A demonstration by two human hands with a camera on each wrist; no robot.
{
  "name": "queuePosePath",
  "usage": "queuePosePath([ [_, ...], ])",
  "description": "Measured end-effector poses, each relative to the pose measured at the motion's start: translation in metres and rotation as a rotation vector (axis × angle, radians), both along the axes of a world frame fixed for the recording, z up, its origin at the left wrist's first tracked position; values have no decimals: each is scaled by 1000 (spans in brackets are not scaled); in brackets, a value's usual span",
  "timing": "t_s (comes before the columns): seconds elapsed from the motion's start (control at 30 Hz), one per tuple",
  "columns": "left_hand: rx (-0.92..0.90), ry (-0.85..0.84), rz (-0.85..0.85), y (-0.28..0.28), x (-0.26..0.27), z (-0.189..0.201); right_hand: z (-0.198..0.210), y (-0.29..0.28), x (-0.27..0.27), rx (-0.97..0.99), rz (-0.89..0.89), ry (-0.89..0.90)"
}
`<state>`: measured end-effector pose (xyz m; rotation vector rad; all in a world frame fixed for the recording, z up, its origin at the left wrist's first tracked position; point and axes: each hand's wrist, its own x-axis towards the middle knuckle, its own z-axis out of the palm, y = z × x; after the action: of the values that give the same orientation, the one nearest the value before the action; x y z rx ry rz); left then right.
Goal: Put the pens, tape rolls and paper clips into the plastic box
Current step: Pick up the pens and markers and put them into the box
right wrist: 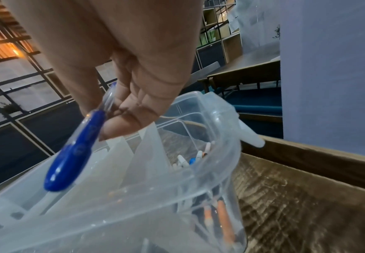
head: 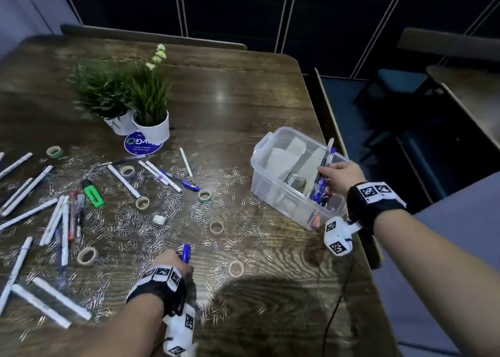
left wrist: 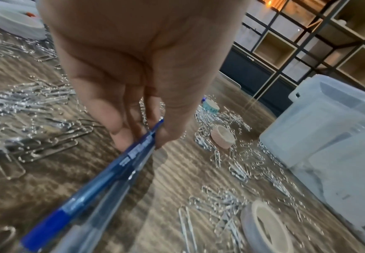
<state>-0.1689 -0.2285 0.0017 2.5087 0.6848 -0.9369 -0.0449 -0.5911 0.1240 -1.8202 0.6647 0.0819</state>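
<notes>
A clear plastic box [head: 259, 151] with dividers stands at the table's right side; several pens lie in its near compartment. My right hand [head: 331, 175] is over that compartment and pinches a blue-capped pen [head: 322, 172] that points down into it; in the right wrist view the blue cap [right wrist: 68, 157] hangs over the box rim [right wrist: 224, 164]. My left hand [head: 176, 259] is near the front middle of the table and grips blue pens [left wrist: 103, 179] low over the wood. Paper clips [head: 162, 210], tape rolls [head: 87, 255] and white pens [head: 25, 186] lie scattered across the table.
Two potted plants [head: 151, 129] stand on a blue round sticker [head: 135, 144] at the back. A green highlighter [head: 93, 194] lies among the left pens. The table's right edge [head: 349, 151] runs just behind the box. A black cable [head: 338, 297] trails from my right wrist.
</notes>
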Motion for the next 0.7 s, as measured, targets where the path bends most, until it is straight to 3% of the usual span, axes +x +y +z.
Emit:
queuePosePath([
  [0.17,-66,-29,74,12,6,14,-15,2,15,-4,16,53],
  [0.33,-156,-172,151,26,14,31,-18,6,23,-25,-1,-5],
  [0.57,-603,-261,309,33,23,58,-17,27,26,-92,3,-41],
  [0.7,-747,-329,280,12,30,79,-6,48,2,-71,133,-111],
])
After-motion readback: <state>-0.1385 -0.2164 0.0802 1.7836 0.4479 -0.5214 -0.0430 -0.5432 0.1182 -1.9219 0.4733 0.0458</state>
